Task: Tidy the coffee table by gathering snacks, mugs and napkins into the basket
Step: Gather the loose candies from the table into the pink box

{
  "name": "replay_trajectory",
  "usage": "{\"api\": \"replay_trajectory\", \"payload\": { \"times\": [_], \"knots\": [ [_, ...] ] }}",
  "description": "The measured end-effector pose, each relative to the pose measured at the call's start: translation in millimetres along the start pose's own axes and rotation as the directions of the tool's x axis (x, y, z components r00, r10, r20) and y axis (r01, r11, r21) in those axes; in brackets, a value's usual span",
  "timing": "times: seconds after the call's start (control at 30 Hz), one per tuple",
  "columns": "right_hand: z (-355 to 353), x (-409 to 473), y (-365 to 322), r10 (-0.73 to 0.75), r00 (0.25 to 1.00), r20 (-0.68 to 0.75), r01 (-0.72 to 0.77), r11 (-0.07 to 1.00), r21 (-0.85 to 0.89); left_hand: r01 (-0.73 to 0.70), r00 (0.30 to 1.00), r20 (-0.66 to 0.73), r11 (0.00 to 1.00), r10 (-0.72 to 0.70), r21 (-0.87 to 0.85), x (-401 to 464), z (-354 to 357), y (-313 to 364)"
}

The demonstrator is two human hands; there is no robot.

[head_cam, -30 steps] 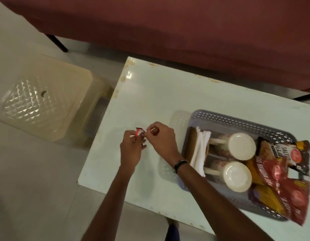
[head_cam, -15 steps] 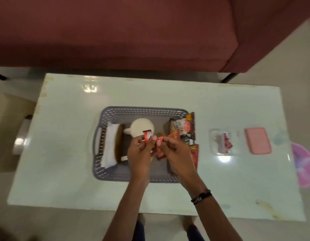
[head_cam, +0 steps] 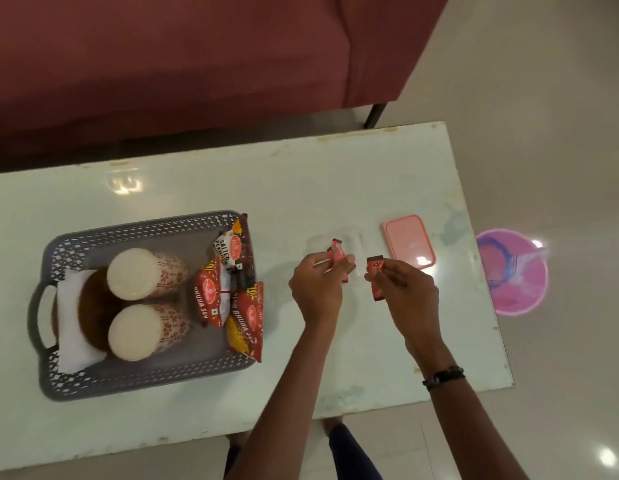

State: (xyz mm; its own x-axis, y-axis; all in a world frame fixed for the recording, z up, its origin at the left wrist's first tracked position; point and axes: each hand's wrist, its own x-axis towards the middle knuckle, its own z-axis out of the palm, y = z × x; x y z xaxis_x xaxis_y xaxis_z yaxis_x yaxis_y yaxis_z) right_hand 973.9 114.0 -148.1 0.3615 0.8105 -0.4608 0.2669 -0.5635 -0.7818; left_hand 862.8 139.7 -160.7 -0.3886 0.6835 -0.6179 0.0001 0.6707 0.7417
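Red wrappers sit in both hands over the table's (head_cam: pixel 301 188) right half: the left hand (head_cam: pixel 316 291) pinches one candy (head_cam: pixel 337 252) between thumb and fingertips, and the right hand (head_cam: pixel 407 292) pinches another candy (head_cam: pixel 375 277), the two held apart. A clear tub (head_cam: pixel 355 242) lies just beyond them, a pink lid (head_cam: pixel 408 242) beside it toward the right edge. The grey basket (head_cam: pixel 145 379), near the left end, holds two mugs (head_cam: pixel 136 273) on their sides, white napkins (head_cam: pixel 70 327) and snack packets (head_cam: pixel 244 317).
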Motion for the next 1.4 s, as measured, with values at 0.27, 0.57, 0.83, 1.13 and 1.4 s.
{"api": "replay_trajectory", "payload": {
  "times": [0.27, 0.57, 0.83, 1.13, 1.4],
  "knots": [
    [10.0, 30.1, 2.1, -0.168, 0.982, 0.082, 0.177, 0.978, -0.115, 0.02, 0.998, -0.066, 0.996, -0.015, 0.086, 2.6, -0.9, -21.0],
    [-8.0, 90.0, 52.5, -0.093, 0.987, -0.131, 0.009, 0.845, -0.535, -0.054, 0.998, 0.022, 0.981, 0.051, 0.186, 9.1, 7.2, -15.1],
    [-17.5, 98.9, 49.1, 0.038, 0.999, -0.02, -0.043, 0.906, -0.422, -0.052, 0.999, 0.019, 0.975, 0.049, 0.214, 16.2, 11.9, -20.2],
    [42.3, 33.1, 31.6, -0.265, 0.941, 0.209, 0.337, 0.725, -0.601, -0.149, 0.989, 0.064, 0.939, 0.136, 0.311, 20.8, 13.7, -23.9],
    [67.8, 33.6, 39.2, -0.302, 0.952, 0.056, 0.23, 0.581, -0.781, -0.178, 0.983, 0.09, 0.939, 0.159, 0.293, 22.1, 7.7, -30.7]
  ]
}}
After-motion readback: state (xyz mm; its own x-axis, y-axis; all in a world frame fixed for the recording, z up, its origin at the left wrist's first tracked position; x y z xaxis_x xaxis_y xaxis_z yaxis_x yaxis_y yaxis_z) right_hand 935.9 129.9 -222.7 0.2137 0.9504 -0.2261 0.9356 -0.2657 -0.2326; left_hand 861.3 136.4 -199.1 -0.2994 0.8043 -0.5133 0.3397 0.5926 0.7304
